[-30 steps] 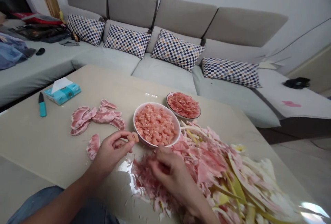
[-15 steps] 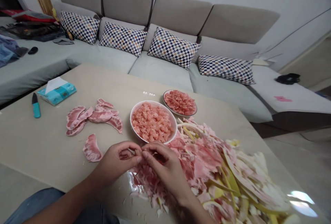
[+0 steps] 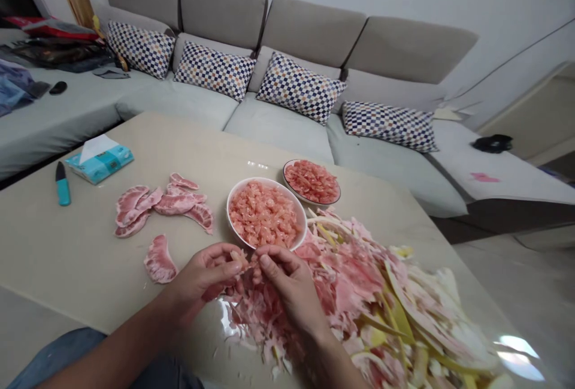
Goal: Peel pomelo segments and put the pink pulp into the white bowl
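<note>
My left hand (image 3: 204, 278) and my right hand (image 3: 287, 284) meet just in front of a white bowl (image 3: 266, 216) heaped with peeled pink pomelo flesh. Both pinch one small pink pomelo piece (image 3: 240, 255) between their fingertips. Under and to the right of my right hand spreads a big pile of pink membrane and yellow-white peel (image 3: 381, 305). A single unpeeled segment (image 3: 159, 259) lies left of my left hand. Several more unpeeled segments (image 3: 164, 204) lie further back on the left.
A second bowl of flesh (image 3: 312, 182) stands behind the first. A teal tissue pack (image 3: 99, 159) and a teal-handled knife (image 3: 62, 184) lie at the beige table's (image 3: 67, 245) left end. A grey sofa with checked cushions (image 3: 299, 85) runs behind.
One second ago my left hand alone held the piece by the bowl and my right hand lay on the scraps. My right hand has moved left and joined it on the piece.
</note>
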Action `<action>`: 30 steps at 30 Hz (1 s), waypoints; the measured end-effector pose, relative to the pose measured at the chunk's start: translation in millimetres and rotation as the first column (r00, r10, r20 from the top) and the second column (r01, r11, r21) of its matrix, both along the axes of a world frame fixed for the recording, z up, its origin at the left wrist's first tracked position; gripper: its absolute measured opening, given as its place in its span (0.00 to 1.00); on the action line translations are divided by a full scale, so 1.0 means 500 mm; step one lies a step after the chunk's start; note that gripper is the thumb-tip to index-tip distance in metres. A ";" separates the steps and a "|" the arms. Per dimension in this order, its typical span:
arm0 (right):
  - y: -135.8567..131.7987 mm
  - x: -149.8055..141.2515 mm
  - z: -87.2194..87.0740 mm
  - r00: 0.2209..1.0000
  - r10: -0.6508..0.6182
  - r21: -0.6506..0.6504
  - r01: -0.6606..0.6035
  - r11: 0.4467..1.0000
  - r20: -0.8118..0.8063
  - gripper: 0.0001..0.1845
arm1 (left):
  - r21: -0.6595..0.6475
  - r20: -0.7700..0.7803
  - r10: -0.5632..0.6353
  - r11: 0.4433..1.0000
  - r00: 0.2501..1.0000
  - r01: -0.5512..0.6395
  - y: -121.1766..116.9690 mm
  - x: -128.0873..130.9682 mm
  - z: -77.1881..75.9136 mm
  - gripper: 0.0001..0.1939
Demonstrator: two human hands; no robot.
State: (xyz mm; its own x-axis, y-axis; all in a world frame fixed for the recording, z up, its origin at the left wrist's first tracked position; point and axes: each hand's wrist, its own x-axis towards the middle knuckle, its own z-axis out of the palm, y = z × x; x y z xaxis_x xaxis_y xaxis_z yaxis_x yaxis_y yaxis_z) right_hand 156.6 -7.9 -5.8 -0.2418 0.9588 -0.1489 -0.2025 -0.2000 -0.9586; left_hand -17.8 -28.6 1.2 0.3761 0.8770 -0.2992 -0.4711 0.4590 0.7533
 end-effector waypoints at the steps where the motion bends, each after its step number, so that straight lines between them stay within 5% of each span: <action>1: -0.001 -0.001 0.001 1.000 -0.014 0.010 0.014 1.000 0.006 0.14 | 0.001 0.016 0.008 1.000 1.000 -0.008 0.000 0.000 -0.003 0.13; 9: 0.018 0.012 0.011 0.974 -0.205 0.136 0.191 0.972 0.096 0.14 | 0.020 0.037 0.160 0.987 0.986 -0.161 0.008 -0.013 -0.004 0.09; 14: 0.024 0.012 0.022 0.989 -0.127 0.105 0.119 0.987 0.076 0.13 | 0.108 -0.138 0.069 0.993 0.988 -0.055 0.005 -0.007 -0.007 0.22; 19: 0.012 0.004 0.018 0.973 -0.092 0.198 0.050 0.979 0.211 0.11 | 0.266 -0.360 0.061 0.963 0.931 0.039 0.004 -0.003 -0.022 0.15; 24: 0.007 0.005 0.012 0.949 -0.060 0.292 -0.035 0.956 0.311 0.07 | 0.308 -0.382 0.105 0.951 0.918 0.020 0.007 -0.003 -0.013 0.13; 30: 0.007 0.004 0.023 0.950 0.011 0.257 -0.096 0.962 0.313 0.07 | 0.223 -0.339 0.084 0.975 0.937 -0.006 0.004 -0.003 -0.017 0.09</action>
State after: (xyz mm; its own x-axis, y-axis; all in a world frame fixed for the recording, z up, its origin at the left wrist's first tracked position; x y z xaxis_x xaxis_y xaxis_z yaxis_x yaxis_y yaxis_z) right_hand 158.8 -4.4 5.5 -0.2769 0.9603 0.0344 0.1122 0.0679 -0.9914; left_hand -19.2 -26.5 -7.4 0.2424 0.9482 -0.2056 -0.1808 0.2523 0.9506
